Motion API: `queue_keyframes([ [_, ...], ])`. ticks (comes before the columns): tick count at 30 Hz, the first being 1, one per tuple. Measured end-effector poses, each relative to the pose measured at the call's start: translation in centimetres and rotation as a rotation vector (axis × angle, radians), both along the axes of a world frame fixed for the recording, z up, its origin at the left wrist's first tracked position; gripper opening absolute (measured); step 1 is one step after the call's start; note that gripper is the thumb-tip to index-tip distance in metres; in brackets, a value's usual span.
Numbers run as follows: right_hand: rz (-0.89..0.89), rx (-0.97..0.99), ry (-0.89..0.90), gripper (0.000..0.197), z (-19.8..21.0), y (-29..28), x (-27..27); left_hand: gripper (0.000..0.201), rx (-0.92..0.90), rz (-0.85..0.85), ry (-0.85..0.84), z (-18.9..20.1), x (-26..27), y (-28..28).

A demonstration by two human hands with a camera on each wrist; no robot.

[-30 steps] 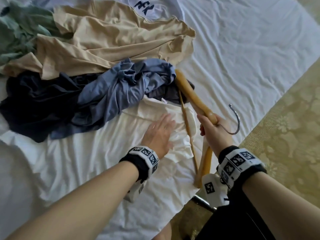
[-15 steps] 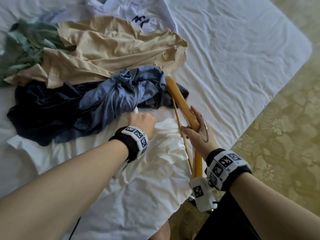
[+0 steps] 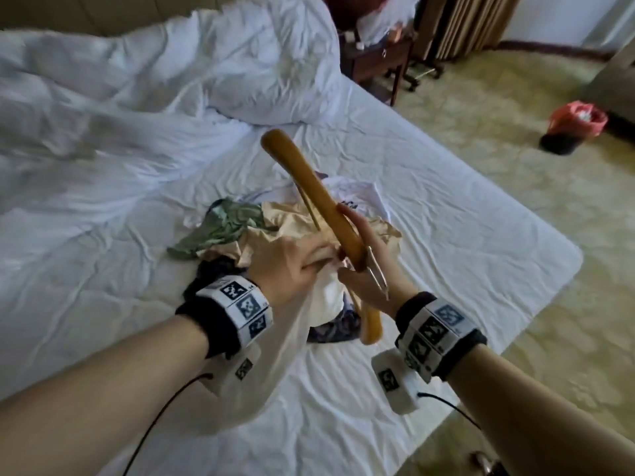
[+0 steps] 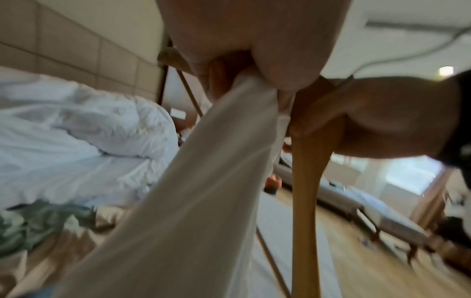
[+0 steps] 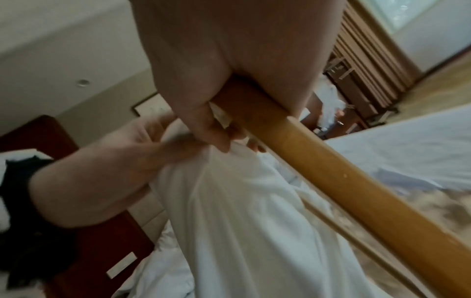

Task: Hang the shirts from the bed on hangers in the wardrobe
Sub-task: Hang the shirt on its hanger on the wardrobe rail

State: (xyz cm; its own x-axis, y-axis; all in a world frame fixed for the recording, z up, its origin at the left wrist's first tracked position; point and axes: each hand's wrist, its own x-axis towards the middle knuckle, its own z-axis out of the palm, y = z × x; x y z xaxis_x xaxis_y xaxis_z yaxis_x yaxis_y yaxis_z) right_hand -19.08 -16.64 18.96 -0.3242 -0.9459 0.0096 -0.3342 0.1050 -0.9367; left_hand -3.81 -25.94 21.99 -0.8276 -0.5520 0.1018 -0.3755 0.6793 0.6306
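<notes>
My left hand (image 3: 299, 266) grips a bunched white shirt (image 3: 324, 297), lifted off the bed and hanging down under my wrist; the same white shirt (image 4: 203, 181) fills the left wrist view. My right hand (image 3: 364, 266) holds a wooden hanger (image 3: 316, 187) by its middle, tilted up and away, its metal hook (image 3: 376, 273) lying across my palm. In the right wrist view the hanger (image 5: 331, 171) runs down to the right, and my fingers (image 5: 203, 129) also pinch the shirt (image 5: 242, 221). Both hands meet above the pile of shirts: a tan one (image 3: 292, 231), a green one (image 3: 223, 225).
A crumpled white duvet (image 3: 154, 80) covers the far half of the bed (image 3: 481, 218). A dark wooden side table (image 3: 381, 60) and curtains stand beyond it. On the patterned carpet at the right sits a bin with a red bag (image 3: 572, 127). No wardrobe is in view.
My left hand has closed on the white shirt and lifted it off the bed. The right hand raised the hanger and came against the left. The head view has tipped up to the room.
</notes>
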Motion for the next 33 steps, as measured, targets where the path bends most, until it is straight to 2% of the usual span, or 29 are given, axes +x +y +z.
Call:
queue_keyframes([
  [3, 0.05, -0.032, 0.045, 0.084, 6.1, -0.7, 2.0, 0.016, 0.023, 0.141, 0.228, 8.9, 2.7, -0.8],
  [5, 0.062, -0.083, 0.045, 0.078, 9.6, -0.8, 3.7, 0.016, 0.073, 0.134, 0.337, 14.7, 4.6, -0.8],
  [9, 0.001, -0.247, -0.004, 0.067, 15.6, -1.4, 7.3, 0.025, 0.084, 0.016, 0.387, 23.7, 8.0, 0.5],
  [11, -0.028, -0.317, -0.045, 0.073, 18.7, -1.9, 8.3, 0.032, 0.061, -0.005, 0.371, 26.5, 9.6, 1.4],
  [13, 0.02, -0.309, -0.057, 0.078, 21.7, -2.5, 9.0, 0.032, 0.056, 0.011, 0.352, 28.4, 11.1, 2.0],
  [16, 0.007, -0.323, -0.099, 0.069, 25.0, -3.7, 10.0, 0.033, 0.18, 0.105, 0.424, 30.7, 13.0, 2.3],
  [19, -0.012, -0.347, -0.038, 0.082, 27.1, -4.6, 11.1, 0.028, 0.207, 0.25, 0.453, 32.8, 14.9, 1.9],
  [21, -0.017, -0.377, 0.078, 0.087, 28.5, -4.8, 11.1, 0.012, 0.036, 0.267, 0.32, 33.7, 16.7, 1.5],
  [23, -0.053, -0.42, 0.196, 0.086, 30.4, -4.9, 10.6, 0.016, -0.233, 0.328, 0.107, 33.6, 19.1, 0.5],
  [26, -0.082, -0.506, 0.361, 0.085, 32.5, -4.6, 9.8, 0.015, -0.418, 0.431, -0.126, 33.1, 22.5, -0.2],
  [27, -0.082, -0.508, 0.404, 0.087, 33.0, -4.7, 9.6, 0.02, -0.405, 0.442, -0.139, 33.0, 23.3, -0.4],
  [29, -0.058, -0.497, 0.443, 0.088, 33.7, -5.0, 9.6, 0.011, -0.308, 0.426, -0.089, 33.1, 24.0, -0.5],
  [30, -0.03, -0.503, 0.438, 0.088, 34.1, -5.0, 10.0, 0.017, -0.263, 0.417, -0.054, 33.4, 23.9, -0.2],
  [31, 0.011, -0.522, 0.418, 0.088, 34.6, -4.8, 10.5, 0.025, -0.196, 0.419, 0.015, 33.6, 23.7, -0.3],
  [33, 0.1, -0.581, 0.403, 0.084, 35.1, -4.8, 11.2, 0.027, 0.074, 0.48, 0.241, 33.9, 23.5, -0.3],
])
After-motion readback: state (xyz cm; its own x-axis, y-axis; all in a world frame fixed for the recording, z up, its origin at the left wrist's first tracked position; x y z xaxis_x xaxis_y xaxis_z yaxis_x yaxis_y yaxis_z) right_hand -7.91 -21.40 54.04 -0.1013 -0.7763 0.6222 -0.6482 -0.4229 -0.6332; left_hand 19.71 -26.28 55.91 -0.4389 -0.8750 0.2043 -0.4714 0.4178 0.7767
